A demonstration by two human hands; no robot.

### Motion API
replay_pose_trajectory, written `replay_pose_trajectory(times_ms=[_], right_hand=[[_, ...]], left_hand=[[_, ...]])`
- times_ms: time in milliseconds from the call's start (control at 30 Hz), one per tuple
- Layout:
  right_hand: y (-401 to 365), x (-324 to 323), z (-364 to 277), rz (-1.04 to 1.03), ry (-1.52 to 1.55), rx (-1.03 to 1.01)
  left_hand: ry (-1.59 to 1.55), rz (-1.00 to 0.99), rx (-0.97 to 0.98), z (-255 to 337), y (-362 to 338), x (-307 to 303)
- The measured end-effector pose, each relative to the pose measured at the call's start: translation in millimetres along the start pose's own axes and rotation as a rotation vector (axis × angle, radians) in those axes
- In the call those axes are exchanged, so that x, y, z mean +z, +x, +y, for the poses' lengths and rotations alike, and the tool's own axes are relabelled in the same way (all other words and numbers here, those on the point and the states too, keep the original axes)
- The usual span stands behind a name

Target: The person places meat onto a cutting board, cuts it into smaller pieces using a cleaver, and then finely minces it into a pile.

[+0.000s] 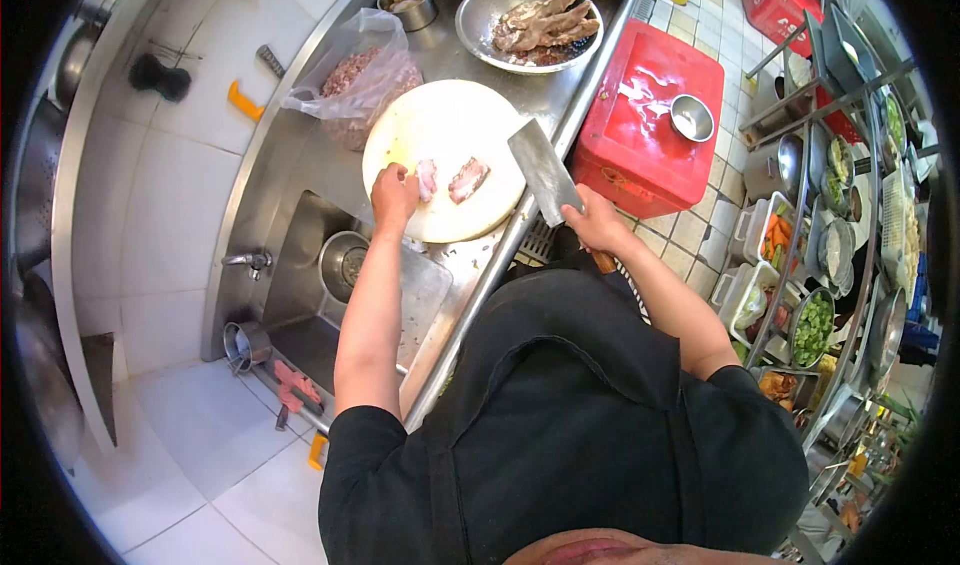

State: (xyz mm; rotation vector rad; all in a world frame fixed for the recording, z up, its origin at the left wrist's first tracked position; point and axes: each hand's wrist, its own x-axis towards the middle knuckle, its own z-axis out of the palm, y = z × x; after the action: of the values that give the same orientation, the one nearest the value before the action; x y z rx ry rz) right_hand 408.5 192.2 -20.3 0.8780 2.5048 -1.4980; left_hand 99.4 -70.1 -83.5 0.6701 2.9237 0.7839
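A round, pale cutting board lies across the steel counter at the sink's edge. Two pieces of raw meat rest on it: a left piece and a right piece, with a gap between them. My left hand is at the board's left side, its fingers curled against the end of the left piece. In my right hand is a cleaver, gripped by its wooden handle. The wide blade is held over the board's right edge, apart from the meat.
Behind the board sits a plastic bag of minced meat. Farther back is a steel bowl of bony meat. A red cooler box stands at the right, bearing a small metal bowl. The sink is at the left.
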Motion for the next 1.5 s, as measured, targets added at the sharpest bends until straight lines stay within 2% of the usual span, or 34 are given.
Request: replay_pose_trajectory(times_ms=[67, 133, 200, 233, 267, 300, 333, 400, 467, 500, 533, 567, 633, 733, 867, 1200, 1300, 1500], right_hand=[[-4.4, -6.6, -1.4, -0.166, 0.211, 0.25], [-1.3, 3.2, 11.7, -0.18, 0.261, 0.247], [10.3, 20.4, 35.3, -0.197, 0.31, 0.242], [18.7, 31.4, 53.0, -0.121, 0.212, 0.146], [23.2, 36.3, 63.2, -0.045, 0.113, 0.05], [23.9, 35.3, 62.2, -0.046, 0.117, 0.052], [26.1, 35.0, 60.5, -0.046, 0.149, 0.072], [30.7, 35.1, 51.6, -0.051, 0.186, 0.095], [40.0, 35.0, 43.6, 0.004, 0.143, 0.013], [50.9, 41.6, 46.6, 0.059, 0.155, -0.096], [60.8, 44.6, 51.3, 0.052, 0.158, -0.093], [69.5, 45.8, 46.6, 0.054, 0.109, -0.102], [79.8, 44.5, 32.2, 0.069, 0.096, -0.146], [87.9, 36.3, 9.6, 0.027, 0.03, -0.045], [94.8, 32.2, -0.8, 0.01, -0.015, -0.05], [97.8, 37.6, 11.3, -0.018, -0.012, -0.078], [88.0, 35.4, 18.2, -0.062, -0.095, -0.056], [78.9, 36.7, 30.1, -0.074, -0.054, -0.132]], left_hand=[[0.001, -0.061, 0.036, 4.7, -5.0, 1.9], [-0.001, -0.122, 0.075, 11.6, -9.7, 6.5], [0.245, 0.221, 0.302, 17.2, -14.2, 13.3], [0.248, 0.217, 0.303, 25.2, -15.8, 18.3], [0.109, 0.176, 0.348, 37.5, -18.3, 24.4], [-0.031, 0.134, 0.39, 51.4, -21.4, 27.8], [-0.029, 0.132, 0.39, 64.0, -24.6, 29.6], [-0.032, -0.271, 0.201, 84.6, -30.7, 26.3], [-0.081, -0.254, 0.183, 84.0, -33.5, 28.3], [-0.151, -0.286, 0.188, 82.6, -35.5, 28.6], [-0.221, -0.317, 0.191, 81.1, -38.5, 29.1], [-0.216, -0.318, 0.184, 81.4, -41.4, 28.4], [-0.134, -0.276, 0.313, 83.8, -46.1, 26.2], [-0.105, -0.207, 0.296, 88.9, -54.2, 32.7], [-0.089, -0.169, 0.323, 98.1, -66.0, 27.4], [-0.056, -0.113, 0.29, 97.8, -65.1, 35.7], [-0.056, -0.092, 0.293, 97.2, -65.7, 37.5], [-0.071, -0.096, 0.29, 92.3, -71.5, 40.6]])
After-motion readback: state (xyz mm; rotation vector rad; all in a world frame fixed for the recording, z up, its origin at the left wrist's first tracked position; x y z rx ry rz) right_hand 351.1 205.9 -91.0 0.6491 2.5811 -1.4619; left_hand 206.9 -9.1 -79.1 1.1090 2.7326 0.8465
